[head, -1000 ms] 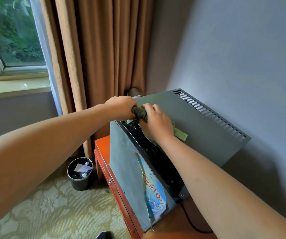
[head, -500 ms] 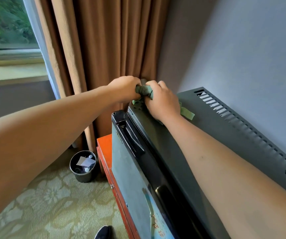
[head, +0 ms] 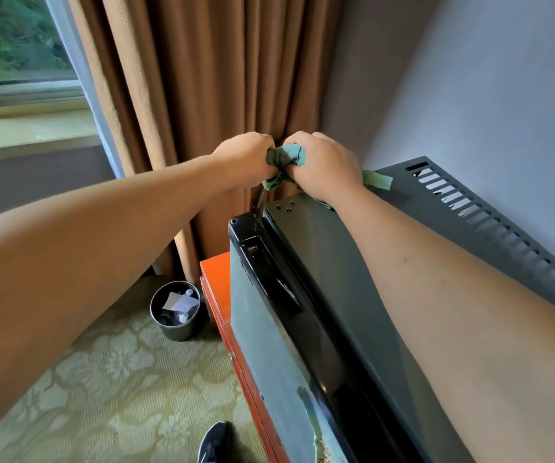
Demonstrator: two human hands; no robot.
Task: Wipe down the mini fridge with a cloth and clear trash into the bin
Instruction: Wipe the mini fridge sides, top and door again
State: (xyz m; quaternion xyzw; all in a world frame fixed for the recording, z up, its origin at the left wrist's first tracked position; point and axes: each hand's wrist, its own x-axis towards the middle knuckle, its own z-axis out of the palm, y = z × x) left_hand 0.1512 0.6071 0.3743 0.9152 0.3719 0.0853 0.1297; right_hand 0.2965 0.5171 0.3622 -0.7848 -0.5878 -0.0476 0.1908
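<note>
A patterned green carpet (head: 102,379) runs under a window and tan curtain (head: 202,78). On it, a black bin (head: 175,310) holding paper scraps stands just beside the orange cabinet (head: 214,279). The left hand (head: 242,158) and right hand (head: 324,165), fingers curled tight, both grip a bunched green cloth (head: 284,158) above the mini fridge's (head: 319,269) far top corner.

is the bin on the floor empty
No, the bin by the curtain already holds white paper scraps and a few small items.
</note>
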